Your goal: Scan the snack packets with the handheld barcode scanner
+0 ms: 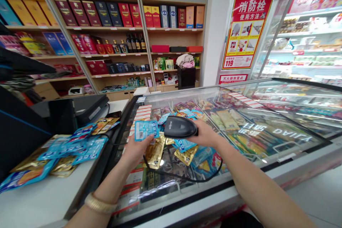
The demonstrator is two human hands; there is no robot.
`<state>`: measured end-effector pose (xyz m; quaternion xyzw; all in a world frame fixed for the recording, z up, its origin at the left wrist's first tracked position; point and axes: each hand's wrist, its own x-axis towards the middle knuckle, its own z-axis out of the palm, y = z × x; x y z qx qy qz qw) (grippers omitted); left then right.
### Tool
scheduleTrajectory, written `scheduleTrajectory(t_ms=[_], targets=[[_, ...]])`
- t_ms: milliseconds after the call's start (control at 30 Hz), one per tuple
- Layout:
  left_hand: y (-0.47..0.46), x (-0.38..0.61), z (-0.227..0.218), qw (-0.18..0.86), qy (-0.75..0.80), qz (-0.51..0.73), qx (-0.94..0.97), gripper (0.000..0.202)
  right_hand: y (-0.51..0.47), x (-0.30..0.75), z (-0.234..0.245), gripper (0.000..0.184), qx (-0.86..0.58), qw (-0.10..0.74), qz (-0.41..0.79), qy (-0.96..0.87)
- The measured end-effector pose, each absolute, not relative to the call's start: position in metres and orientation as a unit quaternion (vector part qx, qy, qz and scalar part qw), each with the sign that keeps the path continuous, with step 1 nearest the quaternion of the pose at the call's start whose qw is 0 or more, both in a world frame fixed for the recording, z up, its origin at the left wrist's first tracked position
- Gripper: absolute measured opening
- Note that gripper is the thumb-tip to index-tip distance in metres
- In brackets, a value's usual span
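My left hand (135,151) is closed on a small blue snack packet (145,129), held upright over the freezer glass. My right hand (205,134) grips a black corded barcode scanner (179,127), its head aimed left at the packet, a short gap between them. The scanner's black cable (184,178) loops down across the glass below both hands. Several gold and blue packets (171,148) lie on the glass just beneath my hands.
A pile of blue and gold packets (66,153) lies on the white counter (40,203) at left, beside a black register screen (18,131). The glass-topped chest freezer (280,139) stretches right. Shelves of boxed goods (107,17) stand behind; a refrigerated case (307,35) stands far right.
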<state>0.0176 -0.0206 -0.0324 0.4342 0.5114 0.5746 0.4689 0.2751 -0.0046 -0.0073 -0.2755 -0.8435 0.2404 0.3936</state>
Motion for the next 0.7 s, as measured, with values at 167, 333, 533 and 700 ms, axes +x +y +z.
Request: scheduleTrajectory(t_ms=[167, 333, 533, 700], targets=[[-0.0198, 0.0218, -0.0357, 0.472, 0.498, 0.575, 0.446, 0.058, -0.0102, 0.2701, -0.0069, 0.024, -0.293, 0.363, 0.24, -0.852], [-0.0176, 0.0214, -0.04, 0.459, 0.517, 0.571, 0.443, 0.061, -0.012, 0.2679, -0.0068, 0.018, -0.291, 0.347, 0.213, -0.865], [-0.0175, 0.0197, -0.0423, 0.444, 0.53, 0.559, 0.458, 0.06, -0.0125, 0.2676, -0.0044, 0.014, -0.305, 0.333, 0.203, -0.869], [-0.0193, 0.0219, -0.0382, 0.448, 0.525, 0.562, 0.455, 0.059, -0.0121, 0.2679, -0.0049, 0.014, -0.311, 0.327, 0.201, -0.87]])
